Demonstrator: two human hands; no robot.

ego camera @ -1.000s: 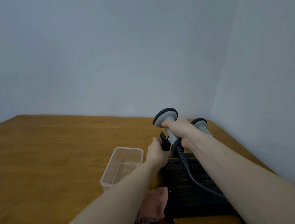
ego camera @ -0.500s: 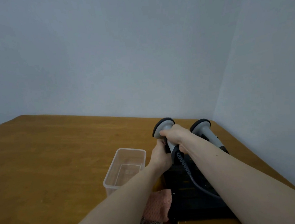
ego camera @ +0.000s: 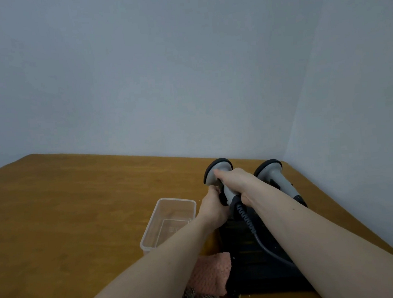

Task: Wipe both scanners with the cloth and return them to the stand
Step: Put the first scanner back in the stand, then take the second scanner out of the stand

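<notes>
Right hand (ego camera: 236,181) is wrapping its curled fingers round the left scanner (ego camera: 218,173) neck, left hand (ego camera: 213,206) is gripping just below, over the stand (ego camera: 258,257).

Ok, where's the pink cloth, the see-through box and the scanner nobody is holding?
pink cloth (ego camera: 212,273), head view, on its knitted top.
see-through box (ego camera: 176,199), head view, on its far rim.
free scanner (ego camera: 278,176), head view, on its grey neck.
</notes>
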